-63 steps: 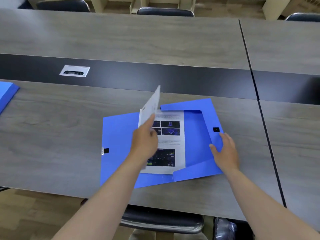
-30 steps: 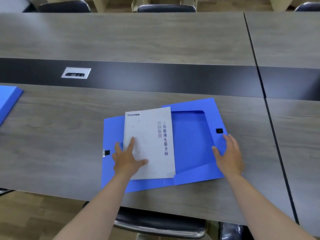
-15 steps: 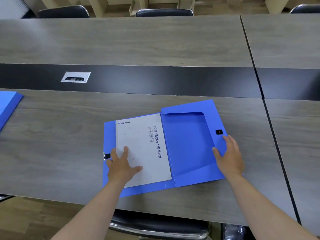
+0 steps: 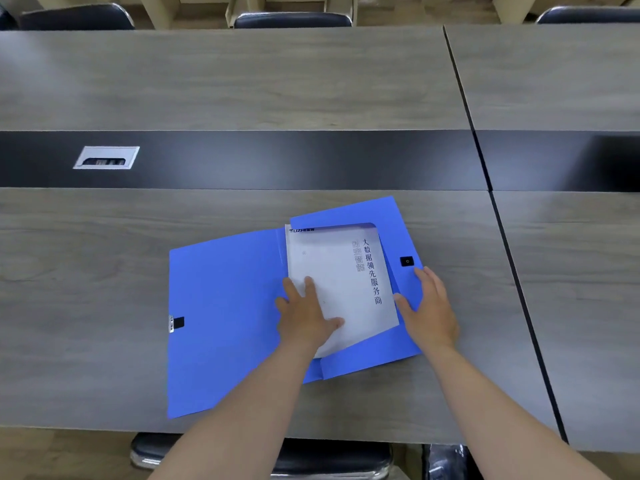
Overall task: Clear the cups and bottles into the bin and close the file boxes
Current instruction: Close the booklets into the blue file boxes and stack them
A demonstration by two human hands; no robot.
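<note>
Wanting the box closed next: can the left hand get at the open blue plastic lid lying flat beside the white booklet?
Probably yes. The left hand rests flat on the white booklet, right beside the open blue plastic lid, which has nothing on it.

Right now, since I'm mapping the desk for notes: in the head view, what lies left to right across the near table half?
Clasp strap → open blue lid → left hand → white booklet → right hand → dark seam between tables.
</note>
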